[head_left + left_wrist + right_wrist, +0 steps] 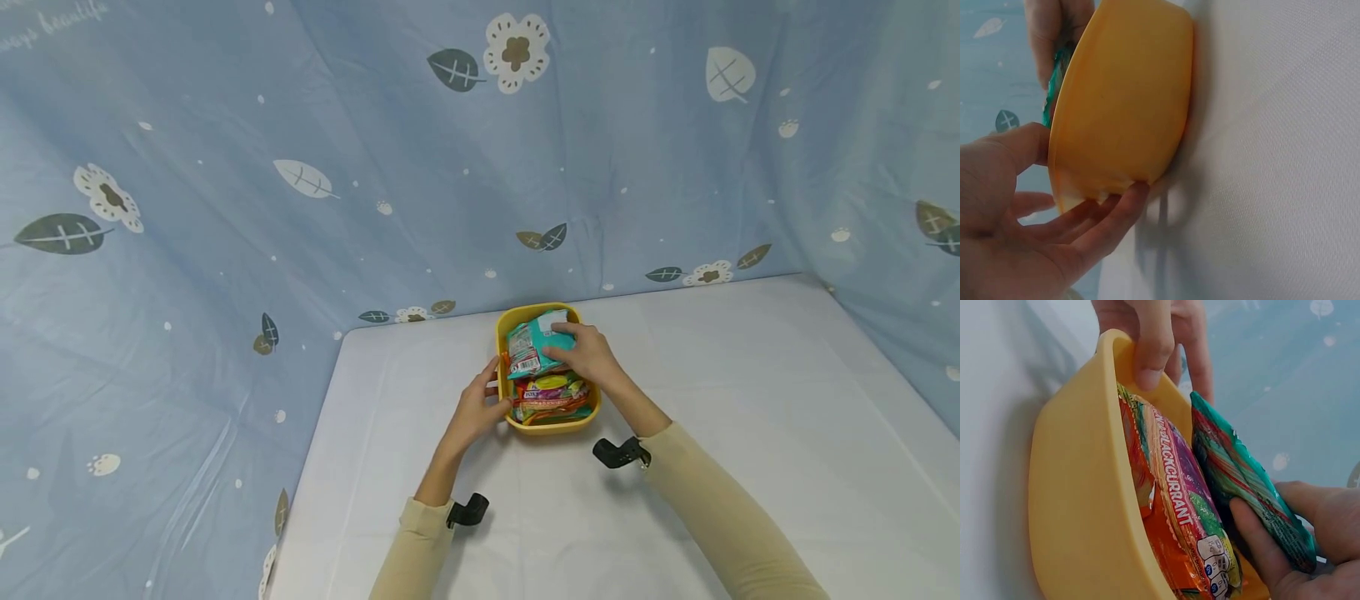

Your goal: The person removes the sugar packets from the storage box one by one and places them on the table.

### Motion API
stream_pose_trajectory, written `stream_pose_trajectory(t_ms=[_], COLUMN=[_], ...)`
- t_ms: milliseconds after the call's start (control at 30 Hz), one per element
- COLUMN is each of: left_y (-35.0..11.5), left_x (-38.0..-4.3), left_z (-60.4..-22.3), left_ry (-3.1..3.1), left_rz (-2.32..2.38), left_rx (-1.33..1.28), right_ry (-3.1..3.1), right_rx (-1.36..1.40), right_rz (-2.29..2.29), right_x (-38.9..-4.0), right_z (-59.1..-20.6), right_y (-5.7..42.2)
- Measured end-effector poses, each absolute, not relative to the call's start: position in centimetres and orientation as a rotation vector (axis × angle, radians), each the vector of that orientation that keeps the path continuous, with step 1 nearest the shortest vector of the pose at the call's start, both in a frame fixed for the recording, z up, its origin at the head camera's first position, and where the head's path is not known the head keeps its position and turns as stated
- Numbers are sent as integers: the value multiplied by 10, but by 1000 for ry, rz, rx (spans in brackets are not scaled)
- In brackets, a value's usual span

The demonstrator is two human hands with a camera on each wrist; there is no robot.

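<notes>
Forearms (636, 406) angled inward, left hand (477, 408) gripping yellow container (551, 430), thumb over rim, right hand (590, 357) pinching teal packet (527, 344).

Soft light, faint shadows on the tabletop (750, 392); wrist views dimmer

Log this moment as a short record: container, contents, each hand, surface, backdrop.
container: yellow, rounded-rectangular, smooth-walled tub
contents: shiny red-and-purple packet printed BLACKCURRANT, among other colourful packets
left hand: grips the tub's side, thumb inside the rim, fingers outside
right hand: pinches a shiny teal rectangular packet at the tub's far half; whether it rests on anything is unclear
surface: white cloth-covered table
backdrop: blue fabric with leaf-and-flower print
</notes>
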State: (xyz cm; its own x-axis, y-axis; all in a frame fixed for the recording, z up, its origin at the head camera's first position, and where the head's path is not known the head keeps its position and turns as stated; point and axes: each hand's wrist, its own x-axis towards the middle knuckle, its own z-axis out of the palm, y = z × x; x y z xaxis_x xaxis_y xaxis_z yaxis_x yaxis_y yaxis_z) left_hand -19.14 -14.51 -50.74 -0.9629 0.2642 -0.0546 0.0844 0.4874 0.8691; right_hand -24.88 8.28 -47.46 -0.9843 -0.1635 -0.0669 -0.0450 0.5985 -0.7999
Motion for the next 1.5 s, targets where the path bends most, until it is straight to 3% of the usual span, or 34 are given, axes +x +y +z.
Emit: stream_pose_trajectory(t_ms=[1500], left_y=[-145], left_x=[-192], left_z=[-506], left_ry=[2536], left_rz=[1464], left_rx=[289], right_ry=[2646], right_rx=[-148], right_rz=[-1524], right_x=[-241], right_z=[-455], right_y=[96])
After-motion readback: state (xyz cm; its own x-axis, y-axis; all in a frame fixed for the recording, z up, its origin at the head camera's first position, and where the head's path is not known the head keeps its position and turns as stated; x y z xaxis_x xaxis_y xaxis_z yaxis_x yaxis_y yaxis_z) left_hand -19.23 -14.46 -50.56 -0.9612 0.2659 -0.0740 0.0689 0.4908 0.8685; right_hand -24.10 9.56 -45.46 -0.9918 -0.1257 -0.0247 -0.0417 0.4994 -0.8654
